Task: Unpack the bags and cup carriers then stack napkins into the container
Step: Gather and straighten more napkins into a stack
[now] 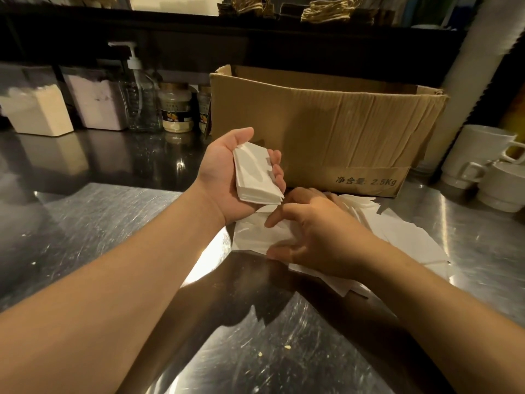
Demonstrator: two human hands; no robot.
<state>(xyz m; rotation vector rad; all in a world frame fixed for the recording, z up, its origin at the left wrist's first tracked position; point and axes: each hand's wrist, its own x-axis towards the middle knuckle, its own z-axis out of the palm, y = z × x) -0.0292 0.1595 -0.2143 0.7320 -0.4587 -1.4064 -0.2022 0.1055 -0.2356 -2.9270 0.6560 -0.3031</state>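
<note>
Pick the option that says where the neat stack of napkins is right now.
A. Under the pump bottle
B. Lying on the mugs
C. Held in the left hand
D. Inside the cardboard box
C: the left hand cradles the stack of napkins palm up, above the counter, in front of the box; the right hand rests on loose napkins.

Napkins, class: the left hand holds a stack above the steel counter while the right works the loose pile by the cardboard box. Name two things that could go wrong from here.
1. The stack lies in the left hand with the fingers only loosely curled round it; tilted, its sheets might fan or slip.
2. The right hand rests on the loose pile, which is already splayed; dragging could crease sheets or scatter them further over the counter.
</note>
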